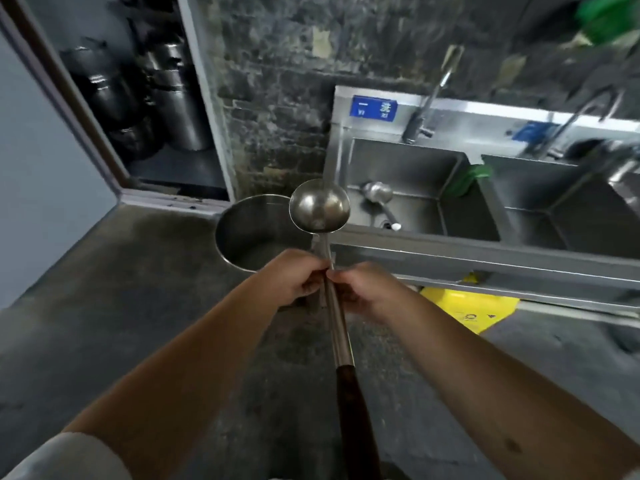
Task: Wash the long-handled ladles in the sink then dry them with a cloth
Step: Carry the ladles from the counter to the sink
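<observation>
I hold a long steel ladle (319, 206) upright in front of me, its round bowl facing me and its dark wooden grip pointing down toward my body. My left hand (298, 277) and my right hand (360, 289) both pinch the metal shaft at about the same height, fingertips meeting. The ladle hangs just left of the steel sink (408, 237), over the floor. A second ladle (378, 194) lies bowl-down inside the left sink basin, handle toward the front. No cloth is visible.
A large steel pot (235, 237) stands on the floor left of the sink. A tap (429, 102) rises behind the left basin; a second basin (540, 195) lies right. A green item (465, 180) sits on the divider. Stacked pots (166, 95) fill a cupboard, a yellow sign (467, 310) lies under the sink.
</observation>
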Motion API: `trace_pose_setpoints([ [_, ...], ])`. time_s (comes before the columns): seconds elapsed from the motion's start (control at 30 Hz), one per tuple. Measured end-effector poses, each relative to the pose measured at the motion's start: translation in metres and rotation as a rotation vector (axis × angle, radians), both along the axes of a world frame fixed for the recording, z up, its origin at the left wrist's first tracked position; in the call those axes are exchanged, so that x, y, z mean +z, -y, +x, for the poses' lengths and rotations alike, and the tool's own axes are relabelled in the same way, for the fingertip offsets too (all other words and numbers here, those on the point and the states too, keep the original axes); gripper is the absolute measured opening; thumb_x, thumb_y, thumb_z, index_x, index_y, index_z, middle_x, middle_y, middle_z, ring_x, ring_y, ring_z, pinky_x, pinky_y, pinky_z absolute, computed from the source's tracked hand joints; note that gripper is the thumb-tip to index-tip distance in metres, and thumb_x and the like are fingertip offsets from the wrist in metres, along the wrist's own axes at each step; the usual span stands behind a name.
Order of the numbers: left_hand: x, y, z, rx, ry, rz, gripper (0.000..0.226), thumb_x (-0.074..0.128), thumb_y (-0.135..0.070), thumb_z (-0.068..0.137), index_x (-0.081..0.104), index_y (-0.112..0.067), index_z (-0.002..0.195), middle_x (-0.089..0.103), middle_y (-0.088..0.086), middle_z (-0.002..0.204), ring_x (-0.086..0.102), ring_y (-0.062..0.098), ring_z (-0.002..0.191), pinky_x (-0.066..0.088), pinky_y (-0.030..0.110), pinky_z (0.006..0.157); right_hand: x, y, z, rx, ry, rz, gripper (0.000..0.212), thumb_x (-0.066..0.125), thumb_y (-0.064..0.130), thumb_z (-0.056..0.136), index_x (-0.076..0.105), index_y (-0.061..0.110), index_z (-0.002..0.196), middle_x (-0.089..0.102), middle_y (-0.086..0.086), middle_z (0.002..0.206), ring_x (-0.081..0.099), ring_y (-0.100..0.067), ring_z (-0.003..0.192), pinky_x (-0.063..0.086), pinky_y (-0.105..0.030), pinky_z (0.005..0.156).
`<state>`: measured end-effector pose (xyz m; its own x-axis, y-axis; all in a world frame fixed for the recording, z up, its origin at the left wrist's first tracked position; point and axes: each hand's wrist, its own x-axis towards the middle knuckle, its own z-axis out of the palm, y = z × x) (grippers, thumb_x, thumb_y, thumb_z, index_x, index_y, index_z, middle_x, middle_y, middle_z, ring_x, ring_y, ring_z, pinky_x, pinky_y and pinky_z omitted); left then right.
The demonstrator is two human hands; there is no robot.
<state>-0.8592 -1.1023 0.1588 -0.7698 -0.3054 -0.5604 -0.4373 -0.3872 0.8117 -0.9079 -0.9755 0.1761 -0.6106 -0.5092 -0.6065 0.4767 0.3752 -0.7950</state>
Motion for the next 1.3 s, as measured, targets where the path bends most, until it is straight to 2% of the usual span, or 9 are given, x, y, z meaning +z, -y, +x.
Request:
trace_pose_setpoints([
  [0.2, -0.013, -0.032, -0.123, -0.105, 0.04, -0.003, 0.016, 0.061, -0.005, 0.089, 0.066, -0.014, 0.077, 0.067, -0.002, 0.059, 0.061, 0.008, 0.055, 0.048, 0.019, 0.049, -0.018, -0.038, -0.106, -0.125, 0.019, -0.027, 0.011, 0.06, 0.007, 0.091, 0.066, 0.007, 0.082, 0.07, -0.005, 0.063, 0.066, -0.015, 0.056, 0.054, -0.031, 0.067],
  [0.3, -0.024, -0.051, -0.19, -0.105, 0.059, 0.041, 0.02, 0.058, -0.002, 0.09, 0.064, -0.013, 0.075, 0.067, -0.002, 0.053, 0.063, 0.007, 0.047, 0.048, 0.019, 0.042, -0.031, -0.055, -0.167, -0.161, 0.052, -0.033, 0.01, 0.058, 0.008, 0.093, 0.067, 0.006, 0.089, 0.07, -0.008, 0.073, 0.065, -0.017, 0.066, 0.052, -0.031, 0.07],
  [0.37, -0.03, -0.064, -0.235, -0.123, 0.095, 0.043, 0.018, 0.058, -0.003, 0.09, 0.065, -0.012, 0.077, 0.067, -0.001, 0.055, 0.063, 0.009, 0.054, 0.051, 0.021, 0.048, -0.035, -0.066, -0.211, -0.176, 0.076, -0.03, 0.009, 0.057, 0.008, 0.093, 0.066, 0.005, 0.096, 0.067, -0.011, 0.08, 0.062, -0.02, 0.071, 0.05, -0.033, 0.075],
  [0.53, -0.046, -0.089, -0.344, -0.121, 0.17, 0.021, 0.015, 0.061, -0.004, 0.089, 0.063, -0.008, 0.074, 0.062, 0.008, 0.067, 0.057, 0.016, 0.063, 0.048, 0.027, 0.062, -0.043, -0.092, -0.315, -0.22, 0.085, -0.001, 0.011, 0.059, 0.004, 0.091, 0.065, 0.004, 0.083, 0.065, -0.009, 0.069, 0.062, -0.017, 0.058, 0.052, -0.026, 0.055],
  [0.7, -0.062, -0.1, -0.427, -0.09, 0.217, 0.112, 0.018, 0.06, -0.002, 0.088, 0.06, -0.013, 0.074, 0.061, -0.003, 0.047, 0.055, 0.01, 0.059, 0.045, 0.019, 0.053, -0.056, -0.096, -0.401, -0.247, 0.111, 0.044, 0.013, 0.058, 0.0, 0.092, 0.063, 0.003, 0.08, 0.064, -0.008, 0.064, 0.062, -0.013, 0.052, 0.05, -0.021, 0.048],
  [0.9, -0.095, -0.084, -0.516, -0.151, 0.283, 0.104, 0.017, 0.061, -0.002, 0.087, 0.059, -0.014, 0.075, 0.057, 0.0, 0.063, 0.05, 0.008, 0.057, 0.045, 0.017, 0.048, -0.092, -0.082, -0.488, -0.272, 0.166, 0.11, 0.009, 0.059, 0.001, 0.091, 0.062, 0.001, 0.083, 0.063, -0.013, 0.075, 0.061, -0.019, 0.064, 0.055, -0.034, 0.067],
  [1.03, -0.124, -0.07, -0.58, -0.232, 0.319, 0.069, 0.015, 0.061, -0.002, 0.086, 0.06, -0.013, 0.075, 0.057, -0.001, 0.06, 0.051, 0.009, 0.055, 0.042, 0.019, 0.05, -0.125, -0.066, -0.55, -0.297, 0.194, 0.166, 0.005, 0.059, 0.003, 0.092, 0.064, 0.0, 0.091, 0.065, -0.015, 0.082, 0.063, -0.02, 0.068, 0.056, -0.042, 0.084],
  [1.17, -0.151, -0.059, -0.633, -0.266, 0.363, 0.017, 0.014, 0.059, 0.0, 0.085, 0.06, -0.008, 0.075, 0.054, 0.006, 0.061, 0.053, 0.013, 0.053, 0.042, 0.017, 0.039, -0.149, -0.051, -0.602, -0.273, 0.213, 0.264, 0.006, 0.061, 0.005, 0.092, 0.064, 0.003, 0.087, 0.068, -0.011, 0.081, 0.065, -0.013, 0.061, 0.055, -0.023, 0.048],
  [1.3, -0.176, -0.05, -0.674, -0.319, 0.418, -0.042, 0.017, 0.059, -0.001, 0.083, 0.061, -0.011, 0.07, 0.054, 0.004, 0.058, 0.054, 0.01, 0.048, 0.041, 0.014, 0.037, -0.173, -0.041, -0.641, -0.284, 0.26, 0.293, 0.006, 0.061, 0.005, 0.092, 0.065, 0.003, 0.094, 0.068, -0.013, 0.088, 0.064, -0.013, 0.063, 0.049, -0.018, 0.041],
])
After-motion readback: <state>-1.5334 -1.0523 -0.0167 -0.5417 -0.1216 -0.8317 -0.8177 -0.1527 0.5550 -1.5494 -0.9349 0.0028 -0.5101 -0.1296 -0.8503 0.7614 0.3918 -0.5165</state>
